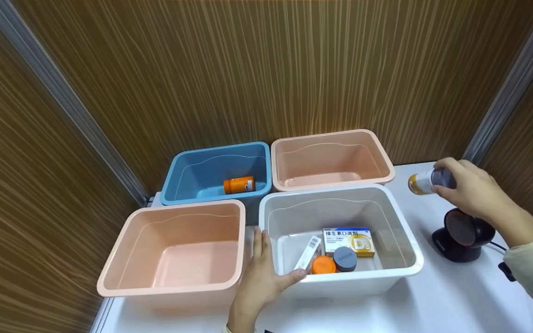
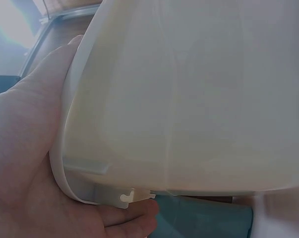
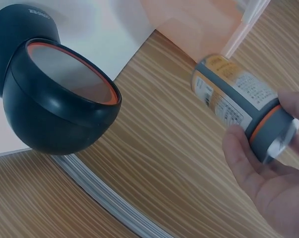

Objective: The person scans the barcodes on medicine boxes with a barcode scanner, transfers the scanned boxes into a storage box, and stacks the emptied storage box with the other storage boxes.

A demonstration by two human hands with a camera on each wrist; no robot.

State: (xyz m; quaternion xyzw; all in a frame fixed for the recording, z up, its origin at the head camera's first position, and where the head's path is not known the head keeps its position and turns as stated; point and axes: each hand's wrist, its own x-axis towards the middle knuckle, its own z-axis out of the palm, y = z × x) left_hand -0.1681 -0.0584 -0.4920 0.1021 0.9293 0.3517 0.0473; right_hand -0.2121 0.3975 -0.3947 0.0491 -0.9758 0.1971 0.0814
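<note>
Grey-capped bottle (image 1: 433,181): cap end gripped in your right hand (image 1: 474,190), may slip if loosened | black scanner (image 1: 464,233): near that hand, low swing may knock it | left hand (image 1: 263,280): fingers extended against white bin (image 1: 340,286)

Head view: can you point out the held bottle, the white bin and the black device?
Held bottle (image 1: 425,181), head view, on its labelled body.
White bin (image 1: 345,287), head view, on its outer front wall.
Black device (image 1: 461,229), head view, on its round face.

A person's left hand (image 1: 263,274) low, thumb spread from extended fingers, right hand (image 1: 470,187) raised, thumb and fingers gripping, right wrist (image 1: 511,218) bare beyond a pale sleeve (image 1: 532,263)
</note>
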